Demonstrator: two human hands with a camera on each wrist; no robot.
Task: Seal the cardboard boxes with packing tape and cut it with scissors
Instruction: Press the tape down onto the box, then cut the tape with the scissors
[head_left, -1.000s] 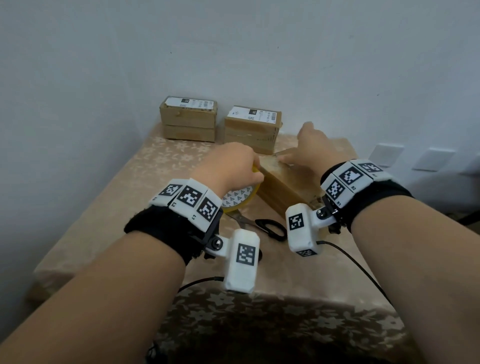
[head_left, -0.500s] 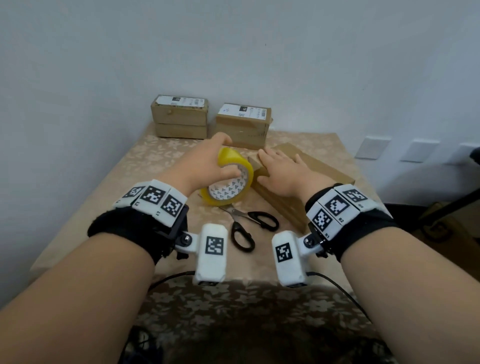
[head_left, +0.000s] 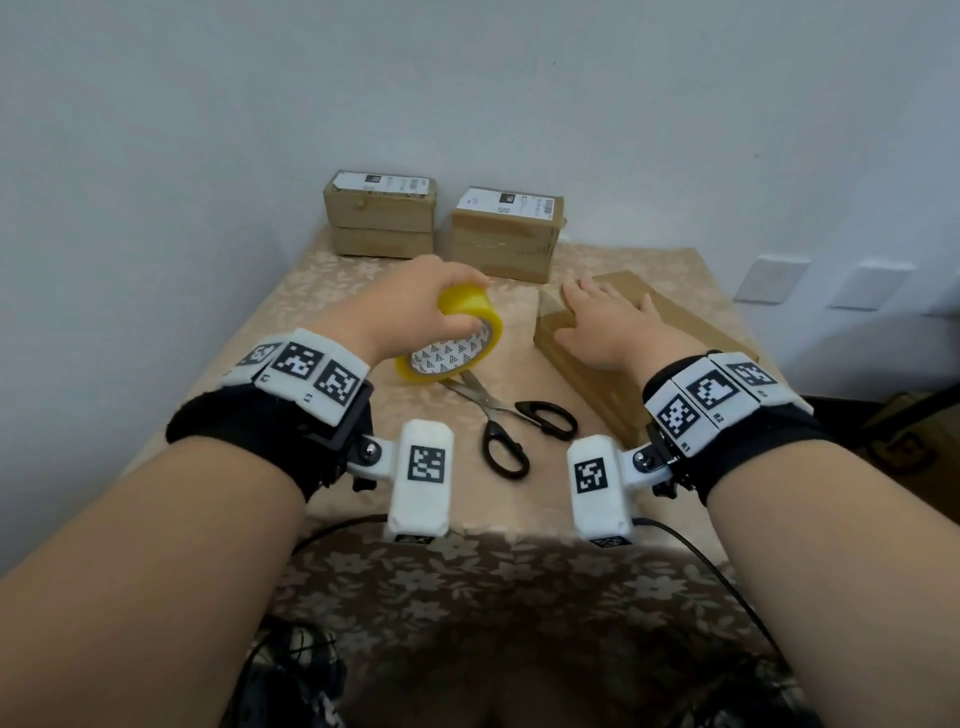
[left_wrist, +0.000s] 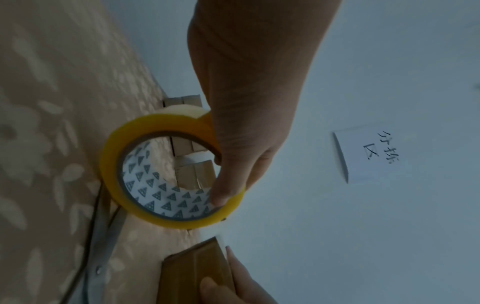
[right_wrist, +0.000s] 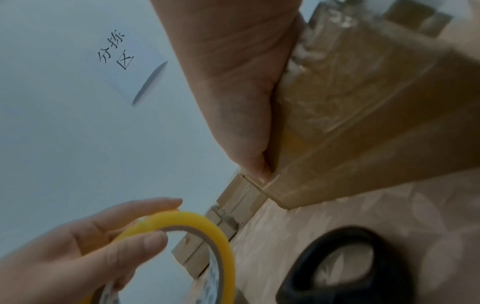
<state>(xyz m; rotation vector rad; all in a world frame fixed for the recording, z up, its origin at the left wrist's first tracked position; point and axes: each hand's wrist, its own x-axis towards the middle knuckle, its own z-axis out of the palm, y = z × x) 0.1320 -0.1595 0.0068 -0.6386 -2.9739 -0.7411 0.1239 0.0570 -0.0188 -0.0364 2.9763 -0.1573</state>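
My left hand (head_left: 415, 306) holds a yellow roll of packing tape (head_left: 457, 340) above the table, thumb inside its patterned core (left_wrist: 166, 197). To its right lies a flat cardboard box (head_left: 675, 332), and my right hand (head_left: 597, 322) rests flat on its top with straight fingers. In the right wrist view the palm (right_wrist: 239, 86) lies along the box's taped top (right_wrist: 363, 102). Black-handled scissors (head_left: 504, 421) lie shut on the tablecloth, near me, between my two wrists. No tape strand between roll and box is visible.
Two smaller cardboard boxes (head_left: 379, 213) (head_left: 506, 234) with white labels stand against the back wall. The table (head_left: 322, 280) has a beige flowered cloth. A paper note (left_wrist: 371, 156) hangs on the wall. Wall sockets (head_left: 774, 280) are at the right.
My left hand lifted the tape roll off the box's near end and drew it left and back. My right hand slid from the box's far end to lie flat on its top.
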